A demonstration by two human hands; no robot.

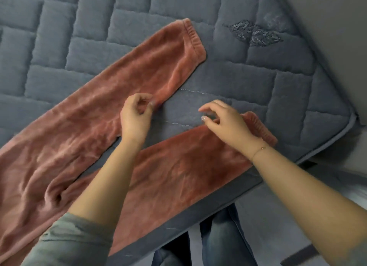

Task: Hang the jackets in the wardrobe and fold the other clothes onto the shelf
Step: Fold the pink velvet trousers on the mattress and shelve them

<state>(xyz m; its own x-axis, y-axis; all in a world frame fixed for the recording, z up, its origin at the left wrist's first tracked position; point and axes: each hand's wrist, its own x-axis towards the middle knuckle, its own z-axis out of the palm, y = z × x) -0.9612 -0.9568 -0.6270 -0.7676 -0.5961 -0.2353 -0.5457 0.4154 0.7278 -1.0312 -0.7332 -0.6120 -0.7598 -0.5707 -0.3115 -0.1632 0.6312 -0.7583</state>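
Trousers [111, 98] of pink fleece lie spread flat on a grey quilted mattress [248, 82], legs splayed apart in a V with the cuffed ends pointing away from the person. The left hand [136, 115] sits at the inner edge of the farther leg, fingers curled and thumb meeting fingertips at the fabric's edge; whether cloth is actually pinched between them cannot be told. The right hand [224, 120] hovers over the nearer leg close to its ribbed cuff [262, 126], fingers bent and loosely gathered, gripping nothing that shows. A thin bracelet [260, 149] circles the right wrist. Between the two hands lies a bare wedge of mattress crossed by a loose pale thread [178, 124]. Beyond the right hand, a dark leaf embroidery [254, 34] marks the quilting near the mattress corner. Below the right forearm, the mattress edge gives way to the person's jeans [224, 236]. A grey sleeve [73, 244] covers the left upper arm, which crosses over the nearer trouser leg and hides part of it.
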